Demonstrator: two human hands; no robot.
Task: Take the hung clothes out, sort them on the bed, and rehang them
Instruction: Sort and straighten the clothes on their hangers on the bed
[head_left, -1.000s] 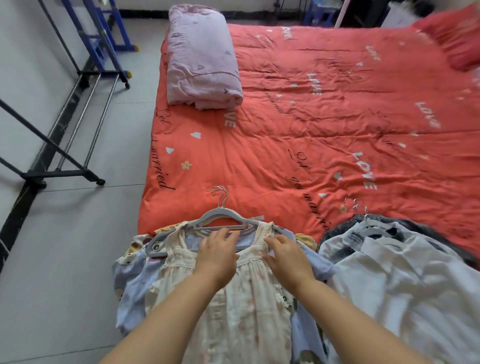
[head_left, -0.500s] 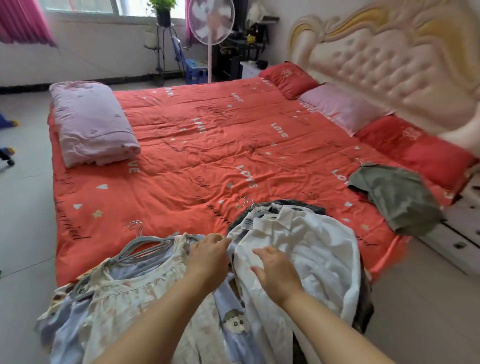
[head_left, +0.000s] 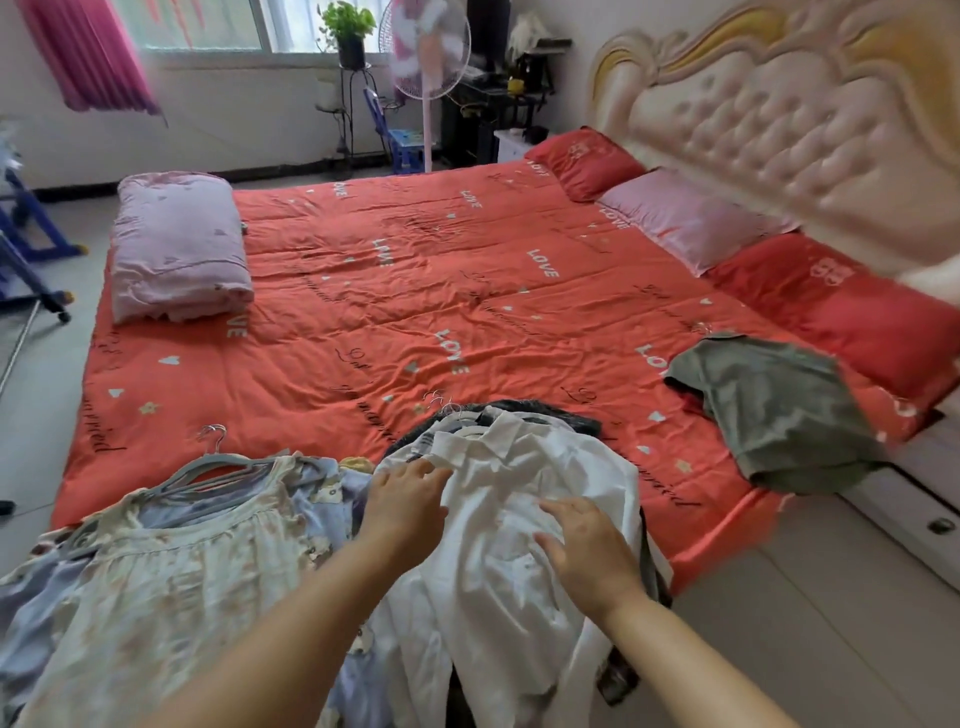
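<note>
A pile of clothes lies at the near edge of the red bed (head_left: 467, 291). On its left a cream dress (head_left: 171, 582) lies over blue printed garments on grey hangers (head_left: 218, 467). To its right a white shirt (head_left: 519, 519) on a hanger covers dark clothes. My left hand (head_left: 408, 506) rests with fingers spread on the shirt's left shoulder. Flat on the shirt's front, my right hand (head_left: 592, 551) also has its fingers apart. An olive green garment (head_left: 779, 410) lies alone at the bed's right corner.
A folded lilac quilt (head_left: 176, 249) sits at the far left of the bed. Red and pink pillows (head_left: 691, 223) line the tufted headboard (head_left: 779, 119). A fan (head_left: 426, 57), a plant and a blue stool stand beyond. Blue rack legs (head_left: 31, 234) are at left.
My view swung right and up from the cream dress. Both hands left the dress and its hanger and now rest on the white shirt.
</note>
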